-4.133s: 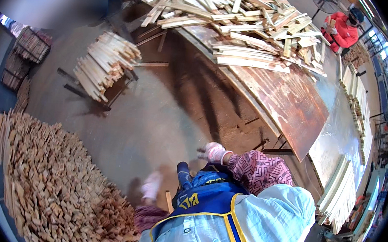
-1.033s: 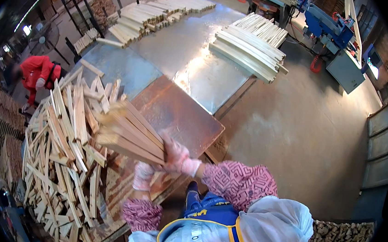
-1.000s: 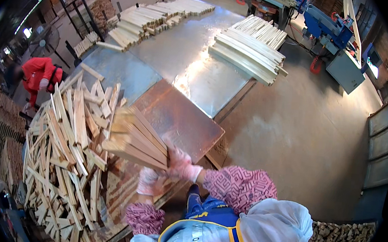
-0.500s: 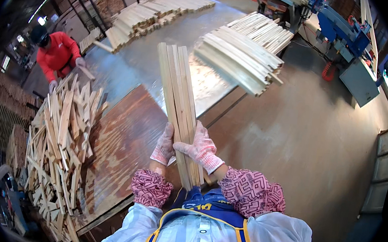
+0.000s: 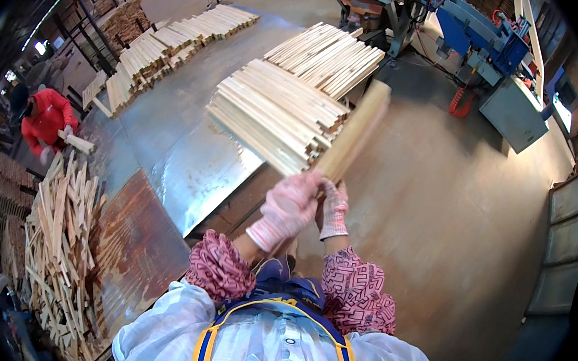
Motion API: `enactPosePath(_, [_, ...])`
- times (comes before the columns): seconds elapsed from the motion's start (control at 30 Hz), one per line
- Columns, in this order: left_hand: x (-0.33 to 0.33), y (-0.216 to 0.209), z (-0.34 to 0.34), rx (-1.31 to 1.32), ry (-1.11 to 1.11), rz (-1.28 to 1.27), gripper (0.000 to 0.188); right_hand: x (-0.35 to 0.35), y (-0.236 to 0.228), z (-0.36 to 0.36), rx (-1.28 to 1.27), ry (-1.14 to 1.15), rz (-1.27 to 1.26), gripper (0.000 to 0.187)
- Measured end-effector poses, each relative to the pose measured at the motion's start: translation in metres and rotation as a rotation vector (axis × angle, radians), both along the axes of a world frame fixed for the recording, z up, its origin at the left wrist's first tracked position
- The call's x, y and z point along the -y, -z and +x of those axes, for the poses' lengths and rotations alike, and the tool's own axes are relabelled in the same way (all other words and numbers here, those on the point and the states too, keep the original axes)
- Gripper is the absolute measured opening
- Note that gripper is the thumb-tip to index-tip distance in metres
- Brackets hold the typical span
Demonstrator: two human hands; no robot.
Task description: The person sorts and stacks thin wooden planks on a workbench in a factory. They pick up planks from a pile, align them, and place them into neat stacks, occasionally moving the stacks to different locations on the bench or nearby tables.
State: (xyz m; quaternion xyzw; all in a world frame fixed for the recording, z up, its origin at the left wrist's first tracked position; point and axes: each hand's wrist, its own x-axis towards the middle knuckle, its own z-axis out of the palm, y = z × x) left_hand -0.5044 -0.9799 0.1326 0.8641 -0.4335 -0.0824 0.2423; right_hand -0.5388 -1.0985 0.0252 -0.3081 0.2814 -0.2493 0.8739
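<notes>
Both gloved hands, left hand (image 5: 289, 204) and right hand (image 5: 333, 208), grip a bundle of wooden slats (image 5: 354, 131) raised over the neat slat stack (image 5: 277, 114); best lowered parallel, ends flush.

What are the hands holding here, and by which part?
Both hands, left and right, grip a bundle of wooden slats at its near end.
</notes>
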Motion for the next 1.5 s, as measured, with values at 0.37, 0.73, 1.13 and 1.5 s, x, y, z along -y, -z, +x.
enactPosePath(0.37, [0.182, 0.054, 0.157, 0.756, 0.059, -0.028, 0.062, 0.176, -0.024, 0.144, -0.068, 0.205, 0.120, 0.041])
enactPosePath(0.73, [0.255, 0.009, 0.343, 0.330, -0.263, 0.057, 0.074, 0.315, -0.108, 0.253, -0.301, -0.215, -1.839, 0.095])
enactPosePath(1.13, [0.308, 0.113, 0.437, 0.316, -0.940, 0.042, 0.082, 0.442, -0.046, 0.587, -0.438, -1.175, -2.771, 0.102])
enactPosePath(1.5, [0.286, 0.187, 0.438, -0.013, -1.214, 0.441, 0.084, 0.422, -0.010, 0.874, -0.286, -0.920, -2.843, 0.081])
